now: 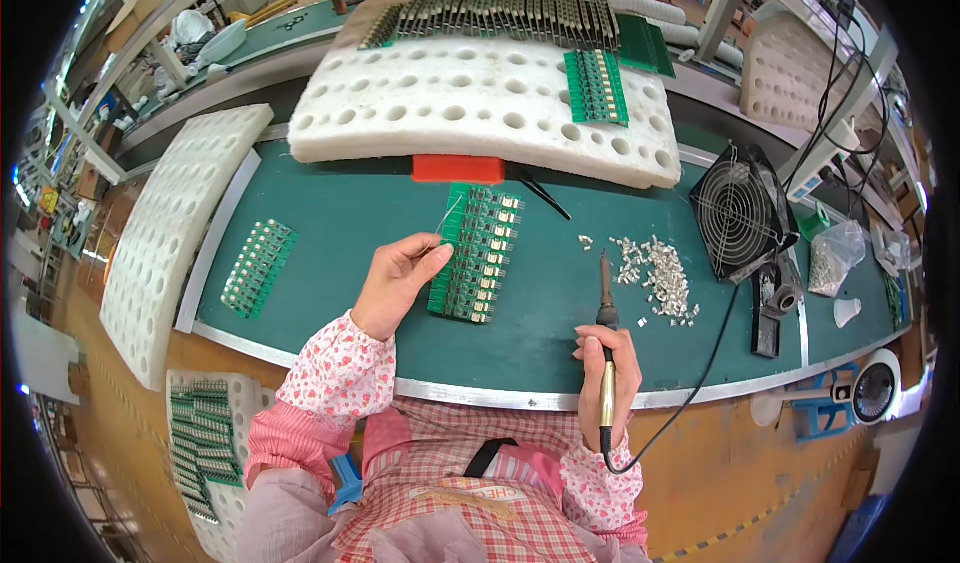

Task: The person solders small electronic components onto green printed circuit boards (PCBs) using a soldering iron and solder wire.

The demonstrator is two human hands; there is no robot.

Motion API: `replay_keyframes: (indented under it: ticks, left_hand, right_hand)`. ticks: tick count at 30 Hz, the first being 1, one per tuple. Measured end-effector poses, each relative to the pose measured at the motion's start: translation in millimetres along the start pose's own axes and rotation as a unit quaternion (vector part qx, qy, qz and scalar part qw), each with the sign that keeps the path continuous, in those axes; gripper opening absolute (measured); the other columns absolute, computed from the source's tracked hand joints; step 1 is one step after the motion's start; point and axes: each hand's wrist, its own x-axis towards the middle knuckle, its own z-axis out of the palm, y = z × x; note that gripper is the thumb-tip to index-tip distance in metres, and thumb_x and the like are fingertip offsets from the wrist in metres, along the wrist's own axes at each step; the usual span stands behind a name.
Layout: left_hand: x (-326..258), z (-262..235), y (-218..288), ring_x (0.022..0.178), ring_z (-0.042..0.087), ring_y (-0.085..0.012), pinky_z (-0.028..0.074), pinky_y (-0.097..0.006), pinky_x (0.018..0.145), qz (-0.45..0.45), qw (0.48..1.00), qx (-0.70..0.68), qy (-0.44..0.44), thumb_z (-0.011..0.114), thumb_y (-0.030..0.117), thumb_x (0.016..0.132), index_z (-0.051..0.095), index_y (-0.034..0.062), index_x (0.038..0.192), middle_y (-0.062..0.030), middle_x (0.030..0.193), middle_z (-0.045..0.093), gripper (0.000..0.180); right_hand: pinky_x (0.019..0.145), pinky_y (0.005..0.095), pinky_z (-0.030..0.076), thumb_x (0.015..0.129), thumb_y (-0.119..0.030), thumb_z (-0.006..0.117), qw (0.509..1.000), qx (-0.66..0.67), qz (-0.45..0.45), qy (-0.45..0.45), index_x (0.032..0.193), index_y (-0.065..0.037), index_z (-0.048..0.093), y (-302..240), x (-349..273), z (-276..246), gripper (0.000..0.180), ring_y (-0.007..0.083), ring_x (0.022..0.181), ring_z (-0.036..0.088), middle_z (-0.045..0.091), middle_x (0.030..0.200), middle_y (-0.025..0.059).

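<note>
My left hand [392,281] is closed in a pinch on a thin silvery solder wire [451,213]. The wire reaches over the left edge of a green circuit board panel [486,263] with rows of small parts, lying on the mat before me. A soldering iron [607,388] is in my right hand [622,355], held like a pen with its tip pointing away from me. That tip is to the right of the panel, apart from it. Just beyond the tip lies a pile of small white-and-metal connectors [662,275].
A white foam block [420,113] carries several boards at the back. Black tweezers [545,195] lie before it. To the right stand a fan [740,213], an iron stand [768,313] and a plastic bag [838,258]. Another panel [260,268] lies left. The iron's cord [712,363] curves right.
</note>
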Motion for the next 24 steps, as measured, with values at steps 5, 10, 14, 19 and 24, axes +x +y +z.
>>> replay_keyframes:
  ticks: [5,10,14,19,24]
  left_hand:
    - [-31.1,-14.9,14.9,0.077,0.047,-0.0047,0.040,-0.020,0.072,0.062,0.993,0.090,0.044,0.060,0.008,0.091,0.063,-0.0045,0.096,0.0013,0.083,0.055,0.014]
    - [-73.9,-44.0,26.6,0.075,0.050,-0.0100,0.040,-0.025,0.071,0.190,0.948,0.157,0.203,0.061,0.004,0.088,0.062,-0.0035,0.090,-0.0029,0.079,0.056,0.007]
    - [-127.9,-85.9,42.9,0.074,0.057,-0.0230,0.042,-0.032,0.072,0.291,0.689,0.439,0.498,0.063,0.003,0.083,0.063,0.0017,0.087,-0.0081,0.077,0.061,0.005]
    - [-241.2,-159.2,23.3,0.068,0.058,-0.0173,0.045,-0.030,0.065,0.227,0.536,0.383,0.717,0.060,0.009,0.088,0.063,0.0013,0.090,-0.0085,0.078,0.063,0.009]
    - [-363.2,-214.5,-22.2,0.065,0.052,-0.0094,0.043,-0.028,0.062,0.116,0.422,0.347,0.829,0.058,0.017,0.092,0.062,-0.0028,0.091,-0.0070,0.072,0.060,0.020]
  right_hand:
    - [0.062,0.0251,0.044,0.091,-0.004,0.054,1.000,0.014,0.004,-0.017,0.095,0.000,0.063,-3.4,-0.3,1.3,0.011,0.0143,0.067,0.054,0.053,0.079,0.0079]
    - [0.066,0.0252,0.045,0.092,-0.007,0.051,0.999,0.013,0.049,-0.004,0.095,-0.002,0.062,-1.1,-3.0,3.5,0.013,0.0139,0.070,0.055,0.056,0.083,0.0066]
    - [0.069,0.0247,0.044,0.097,-0.016,0.046,0.997,0.024,0.071,0.026,0.103,-0.001,0.059,19.1,-4.1,-3.2,0.021,0.0116,0.074,0.052,0.056,0.087,0.0067]
    - [0.069,0.0255,0.043,0.099,-0.025,0.045,0.997,-0.065,0.027,-0.008,0.104,-0.001,0.059,8.5,-4.9,4.0,0.028,0.0123,0.073,0.049,0.055,0.087,0.0061]
    - [0.072,0.0257,0.042,0.099,-0.030,0.044,0.997,-0.068,0.002,-0.045,0.109,-0.003,0.059,11.1,-4.1,2.0,0.033,0.0114,0.077,0.047,0.053,0.088,0.0041]
